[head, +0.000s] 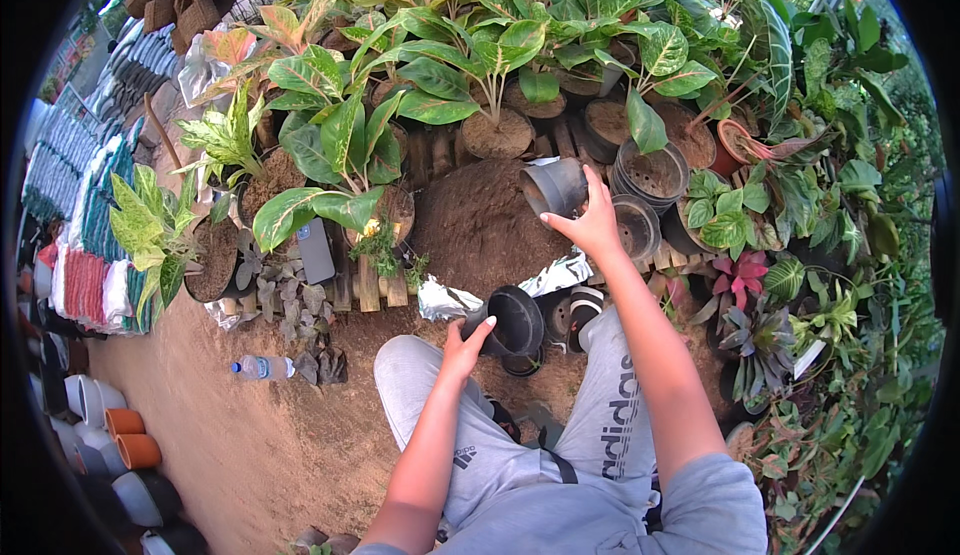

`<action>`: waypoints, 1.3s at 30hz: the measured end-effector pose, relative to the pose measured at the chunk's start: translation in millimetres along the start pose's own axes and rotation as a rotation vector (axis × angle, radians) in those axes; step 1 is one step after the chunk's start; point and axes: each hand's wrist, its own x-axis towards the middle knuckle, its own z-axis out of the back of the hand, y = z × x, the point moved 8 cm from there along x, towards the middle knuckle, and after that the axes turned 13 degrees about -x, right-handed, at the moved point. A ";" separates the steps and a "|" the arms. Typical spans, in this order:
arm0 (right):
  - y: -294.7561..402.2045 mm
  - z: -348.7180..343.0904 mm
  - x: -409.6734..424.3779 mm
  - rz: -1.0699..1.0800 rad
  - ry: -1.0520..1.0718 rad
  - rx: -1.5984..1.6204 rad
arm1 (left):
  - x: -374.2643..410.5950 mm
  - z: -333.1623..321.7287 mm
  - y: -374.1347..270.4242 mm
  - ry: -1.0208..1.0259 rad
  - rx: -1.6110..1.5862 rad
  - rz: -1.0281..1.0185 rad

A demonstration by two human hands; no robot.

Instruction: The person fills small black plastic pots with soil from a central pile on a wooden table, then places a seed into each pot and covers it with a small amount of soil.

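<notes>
My right hand (592, 217) grips a black plastic plant pot (553, 186), tilted on its side over the heap of brown soil (472, 232). Lower down, my left hand (466, 345) holds a second black pot (517, 321), its dark opening facing right and up, just above my knees. Between the two pots lies crumpled white plastic sacking (555, 273) along the soil's near edge. Stacked empty black pots (651, 172) stand right of my right hand, with another black pot (636, 226) in front of them.
Potted aglaonema plants (497, 131) crowd the back of the slatted wooden bench (369, 288). A phone (315, 251) lies at its left part. On the ground are a water bottle (262, 367) and, farther left, terracotta-coloured pots (139, 451). Dense foliage (847, 405) borders the right.
</notes>
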 end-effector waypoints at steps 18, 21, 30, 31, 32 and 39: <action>16.5 -60.7 28.0 0.069 -0.119 -0.047 | 8.6 -2.3 -1.4 -0.052 -0.005 0.019; 14.3 -74.2 25.2 0.068 0.020 -0.049 | 9.3 -2.3 0.3 -0.049 0.005 0.031; -0.9 -85.5 15.4 -0.103 0.123 -0.172 | 15.3 -3.9 6.8 -0.034 0.026 0.007; -6.8 -86.2 14.3 -0.158 0.151 -0.156 | 16.9 -2.8 9.6 -0.035 0.028 0.007; -13.0 -86.4 12.9 -0.212 0.178 -0.140 | 18.2 -1.7 12.4 -0.035 0.030 0.008; -32.7 -86.8 2.3 -0.420 0.217 -0.059 | 18.7 0.8 18.7 -0.025 0.086 0.016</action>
